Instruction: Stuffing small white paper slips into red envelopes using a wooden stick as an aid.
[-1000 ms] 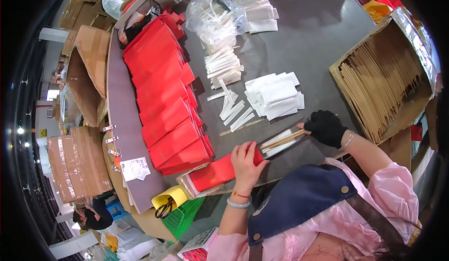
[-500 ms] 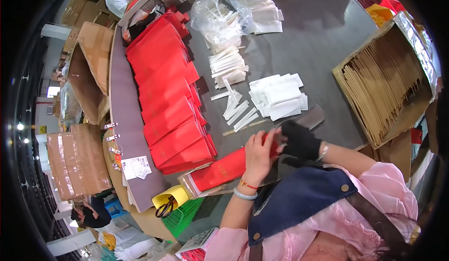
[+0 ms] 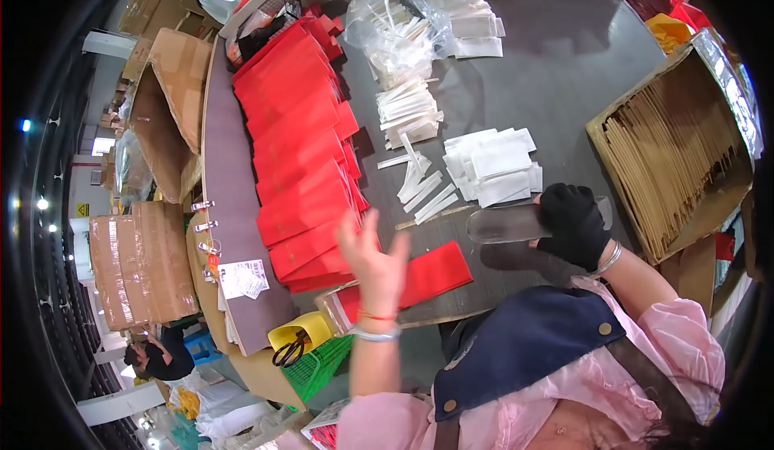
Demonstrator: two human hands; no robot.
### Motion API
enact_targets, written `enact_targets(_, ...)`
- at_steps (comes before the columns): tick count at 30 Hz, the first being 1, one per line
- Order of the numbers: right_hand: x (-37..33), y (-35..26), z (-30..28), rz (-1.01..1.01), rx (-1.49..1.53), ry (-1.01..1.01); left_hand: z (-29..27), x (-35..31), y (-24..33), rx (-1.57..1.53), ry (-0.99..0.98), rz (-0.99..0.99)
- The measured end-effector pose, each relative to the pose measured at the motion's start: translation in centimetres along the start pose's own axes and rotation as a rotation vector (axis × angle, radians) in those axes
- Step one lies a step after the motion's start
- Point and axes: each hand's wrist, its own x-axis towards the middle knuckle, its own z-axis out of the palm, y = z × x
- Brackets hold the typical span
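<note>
red envelopes already lie piled; right of them, white packets remain loose; left hand spread, empty; right hand gripping a clear strip.

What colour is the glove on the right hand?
The glove on the right hand is black; it shows best in the head view.

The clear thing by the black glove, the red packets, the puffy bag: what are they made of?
The clear thing looks like glossy plastic: you can see through it, though glass is possible. The red packets look like matte paper or card, with flat faces and crisp edges. The puffy bag looks like thin, shiny plastic, see-through and crinkled.
</note>
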Motion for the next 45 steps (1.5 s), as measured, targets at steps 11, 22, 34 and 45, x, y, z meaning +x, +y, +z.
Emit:
enact_targets(11, 0.5, -1.4, 2.1, -0.133, -0.077, -0.214, 6.5, -7.8, 3.0, -0.163, -0.176, -0.304)
enact_targets(22, 1.0, 0.7, 5.8, -0.146, 0.166, 0.125, 8.5, -1.1, 1.3, -0.305, 0.026, -0.091)
enact_targets(34, -15.5, 21.7, -1.4, 0.628, -0.092, 0.456, 9.0, 4.7, 5.7, -0.34, -0.055, 0.139)
enact_targets(45, -15.2, 21.6, -0.3, 0.801, -0.23, 0.407, 11.6, 7.4, 9.3, -0.285, -0.076, 0.302)
